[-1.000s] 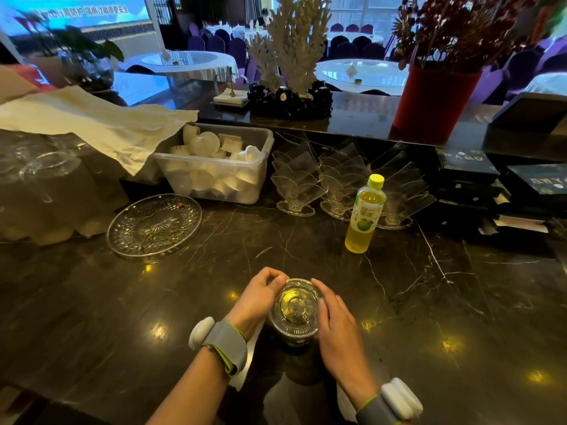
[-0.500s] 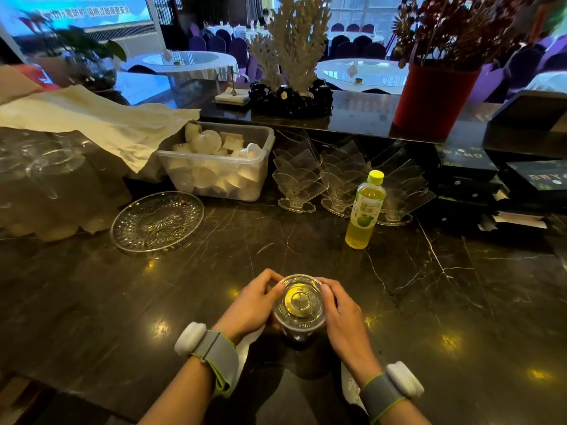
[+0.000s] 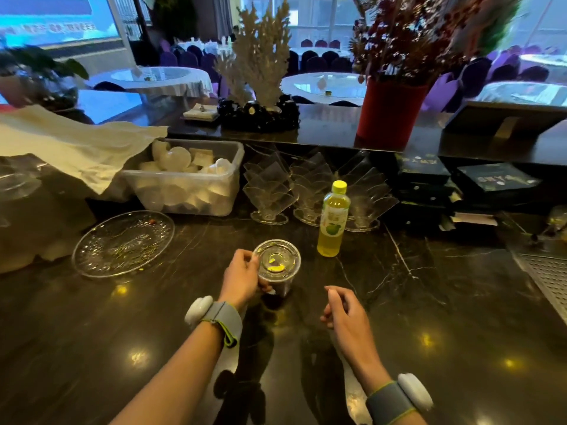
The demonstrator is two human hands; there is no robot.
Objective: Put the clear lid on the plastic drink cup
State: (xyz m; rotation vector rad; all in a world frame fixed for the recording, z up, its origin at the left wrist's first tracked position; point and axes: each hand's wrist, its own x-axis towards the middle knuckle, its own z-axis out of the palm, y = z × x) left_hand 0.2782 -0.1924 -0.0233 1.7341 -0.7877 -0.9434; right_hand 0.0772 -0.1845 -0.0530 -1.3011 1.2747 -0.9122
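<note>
Clear lid [image 3: 277, 258] seated on the rim of the plastic drink cup [image 3: 276, 283], which stands on the dark marble counter [image 3: 429, 302] just in front of a green-tea bottle [image 3: 333, 220] and right of a glass platter [image 3: 122, 243]. Left hand [image 3: 241, 279] wraps the cup's side, fingers closed on it. Right hand [image 3: 345, 311] hovers apart to the right, fingers loosely curled, holding nothing.

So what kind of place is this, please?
Most likely a restaurant or banquet hall, seen from behind its bar counter. Round dining tables with purple chairs fill the room behind, and stacked glass dishes wait on the counter.
</note>
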